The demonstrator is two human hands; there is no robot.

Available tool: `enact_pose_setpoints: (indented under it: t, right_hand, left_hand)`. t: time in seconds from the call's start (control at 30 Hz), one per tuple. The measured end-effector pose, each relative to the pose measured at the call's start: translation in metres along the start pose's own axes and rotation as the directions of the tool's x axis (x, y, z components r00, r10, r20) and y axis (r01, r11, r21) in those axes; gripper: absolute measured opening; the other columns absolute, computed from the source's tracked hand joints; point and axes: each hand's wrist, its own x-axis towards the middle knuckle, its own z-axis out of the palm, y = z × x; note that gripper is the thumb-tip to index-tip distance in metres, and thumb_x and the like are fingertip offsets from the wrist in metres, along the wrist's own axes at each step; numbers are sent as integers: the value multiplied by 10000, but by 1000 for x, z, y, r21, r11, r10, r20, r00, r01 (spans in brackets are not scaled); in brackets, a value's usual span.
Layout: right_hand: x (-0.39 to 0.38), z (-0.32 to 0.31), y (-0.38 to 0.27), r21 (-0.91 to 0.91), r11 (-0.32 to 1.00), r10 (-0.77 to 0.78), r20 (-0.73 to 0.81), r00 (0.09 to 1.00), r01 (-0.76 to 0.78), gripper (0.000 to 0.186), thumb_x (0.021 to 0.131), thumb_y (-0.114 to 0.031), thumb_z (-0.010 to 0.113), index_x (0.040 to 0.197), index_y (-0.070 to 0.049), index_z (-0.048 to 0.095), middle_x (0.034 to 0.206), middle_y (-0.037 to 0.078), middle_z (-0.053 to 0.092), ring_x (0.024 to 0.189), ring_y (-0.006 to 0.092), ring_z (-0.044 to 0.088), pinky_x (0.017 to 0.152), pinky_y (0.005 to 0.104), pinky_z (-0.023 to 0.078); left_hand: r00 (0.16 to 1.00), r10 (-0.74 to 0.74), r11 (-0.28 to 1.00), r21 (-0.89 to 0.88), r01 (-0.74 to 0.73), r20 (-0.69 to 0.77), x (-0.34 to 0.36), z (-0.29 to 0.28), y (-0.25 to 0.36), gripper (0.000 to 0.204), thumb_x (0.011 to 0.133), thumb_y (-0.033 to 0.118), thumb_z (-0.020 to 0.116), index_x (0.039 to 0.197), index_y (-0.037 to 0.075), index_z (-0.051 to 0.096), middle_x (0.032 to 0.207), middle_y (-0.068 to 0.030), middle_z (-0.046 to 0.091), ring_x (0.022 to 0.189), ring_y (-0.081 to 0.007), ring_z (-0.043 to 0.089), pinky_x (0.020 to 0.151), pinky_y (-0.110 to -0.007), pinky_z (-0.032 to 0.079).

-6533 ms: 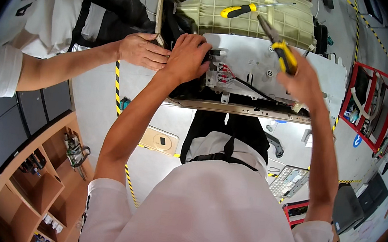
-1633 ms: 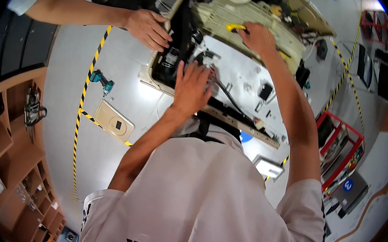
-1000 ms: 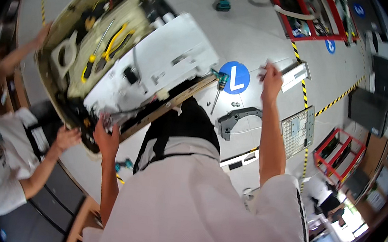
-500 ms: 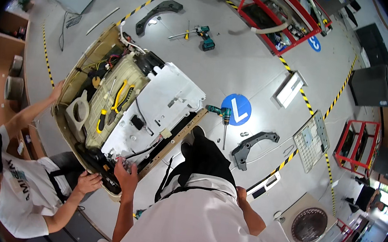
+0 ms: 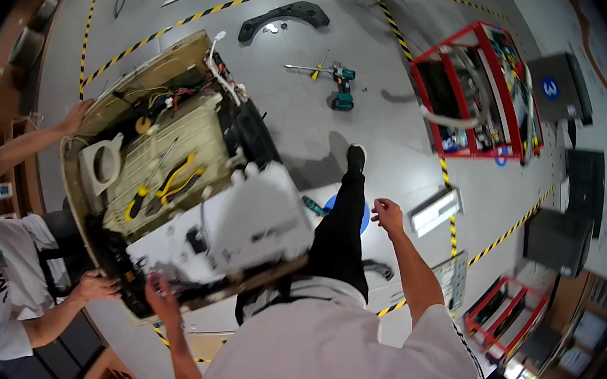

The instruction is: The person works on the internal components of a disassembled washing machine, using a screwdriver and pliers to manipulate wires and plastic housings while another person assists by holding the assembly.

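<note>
Your left hand [image 5: 164,302] is at the lower-left end of the flat white panel [image 5: 256,221], left of frame center; whether it grips cannot be determined. The panel lies in the opened beige appliance cabinet [image 5: 173,59], beside yellow-and-black pliers [image 5: 171,184]. Your right hand [image 5: 388,216], right of center, is loosely open, nothing visible in it.

Front left, a machine [image 5: 185,51]; on its tub [image 5: 136,164], a screwdriver [image 5: 137,203] left of pliers [image 5: 162,195]. A panel [image 5: 240,227] lies at the tub's near right. Beyond, rightward, a drill [image 5: 342,82] lies left of a rack [image 5: 454,85].
</note>
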Motion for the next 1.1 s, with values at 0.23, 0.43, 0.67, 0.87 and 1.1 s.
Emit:
enact_pose_setpoints:
  t: [0.23,0.43,0.67,0.87,1.1]
  right_hand:
    - [370,31,-121,-264,934,-171,262,950,241,359,939,-296,600,1193,-45,641,872,113,725,627,175,709,541,293,530]
    - [565,137,-155,-522,671,-300,458,837,526,501,908,-400,580,1290,-76,574,1220,209,649,1117,429,604,960,492,477]
    - [726,262,-164,-601,562,-290,500,816,568,613,937,-421,568,1450,-125,406,1240,340,572,1162,461,571,988,524,462]
    - [833,319,-163,-671,541,-314,398,862,507,564,949,-485,509,1408,-158,492,1277,273,589,1230,434,523,1031,492,433]
    - [815,300,-148,-685,420,-312,506,804,595,378,916,-406,590,1158,-121,645,1131,219,670,1071,440,615,900,499,495]
  left_hand:
    - [803,-436,842,130,523,-406,-85,75,109,624,1046,404,475,1461,-49,367,1502,-222,394,1353,-328,425,1122,-399,327]
    - [600,-512,602,241,761,-615,-144,209,173,582,1070,399,394,1497,9,339,1550,-150,336,1347,-283,423,1108,-379,364]
    - [497,-537,532,183,827,-681,-112,289,167,586,1069,405,388,1502,14,331,1553,-147,333,1355,-281,413,1114,-381,354]
    - [436,-556,498,136,856,-708,-82,323,146,591,1068,409,383,1507,18,324,1556,-145,330,1362,-280,406,1120,-383,346]
    - [384,-579,483,78,872,-719,-89,308,157,595,1068,415,378,1513,24,316,1559,-142,327,1370,-279,396,1126,-384,336]
